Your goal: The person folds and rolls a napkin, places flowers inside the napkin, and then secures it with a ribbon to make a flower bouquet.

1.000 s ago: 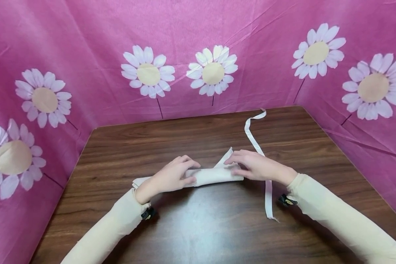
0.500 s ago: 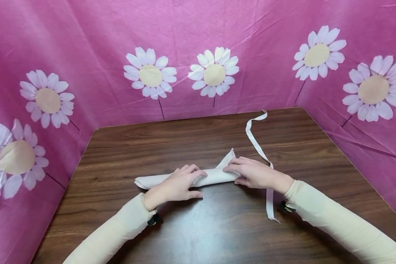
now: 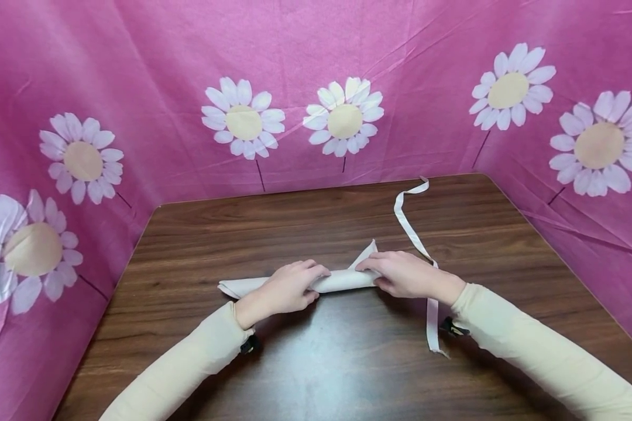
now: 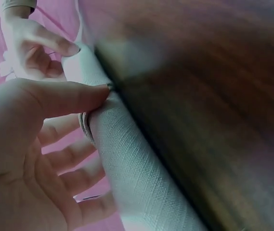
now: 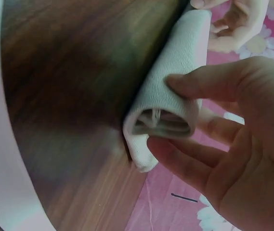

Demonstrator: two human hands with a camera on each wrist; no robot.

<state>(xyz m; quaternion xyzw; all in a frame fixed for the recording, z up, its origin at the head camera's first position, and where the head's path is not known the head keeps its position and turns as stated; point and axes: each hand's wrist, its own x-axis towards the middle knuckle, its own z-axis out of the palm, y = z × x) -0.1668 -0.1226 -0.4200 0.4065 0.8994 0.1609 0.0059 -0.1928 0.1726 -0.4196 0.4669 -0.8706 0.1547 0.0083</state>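
A rolled off-white cloth (image 3: 347,282) lies across the middle of the table, with a pointed flap (image 3: 366,252) sticking out behind its right part. My left hand (image 3: 289,286) grips the roll near its middle. In the left wrist view the thumb presses the near side of the woven cloth (image 4: 137,168), fingers behind it. My right hand (image 3: 411,275) holds the roll's right end. The right wrist view shows the thumb on top of the cloth (image 5: 175,62) and fingers at the far side, with the hollow layered end facing the camera.
A long white fabric strip (image 3: 411,231) runs from the back of the wooden table (image 3: 232,234) toward the front right, passing under the right hand. A pink curtain (image 3: 295,47) with printed daisies encloses the back and sides.
Both hands have come down closer around the roll. The left thumb has moved from the table in front up onto the cloth, and the left hand has shifted slightly right.
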